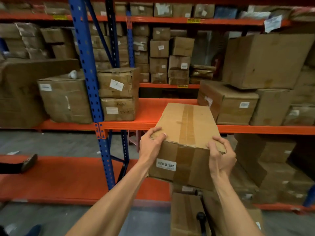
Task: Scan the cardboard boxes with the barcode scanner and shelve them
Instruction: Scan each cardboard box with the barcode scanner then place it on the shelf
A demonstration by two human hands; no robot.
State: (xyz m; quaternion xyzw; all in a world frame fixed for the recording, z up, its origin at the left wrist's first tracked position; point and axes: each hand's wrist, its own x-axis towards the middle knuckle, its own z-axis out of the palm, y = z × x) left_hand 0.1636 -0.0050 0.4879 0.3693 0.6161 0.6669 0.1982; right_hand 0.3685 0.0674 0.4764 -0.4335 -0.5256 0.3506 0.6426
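Orange shelf [148, 109] of a tall rack, its far end bearing a taped box [185, 130] (barcode label facing the viewer). Left hand [152, 143] and right hand [221, 154] grasp its near corners.

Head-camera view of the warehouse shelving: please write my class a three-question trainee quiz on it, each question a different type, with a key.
1. True or false: both hands grip the cardboard box at its near corners.
2. Multiple choice: the box's barcode label is on (A) its taped top, (B) the side facing the camera, (C) a side out of sight.
3. Fill in: the box's far end is over the middle orange ______, between stacked boxes.

Key
1. True: the left hand and right hand each curl over a near top corner.
2. B
3. shelf

The dark barcode scanner lies on boxes below, in neither hand.
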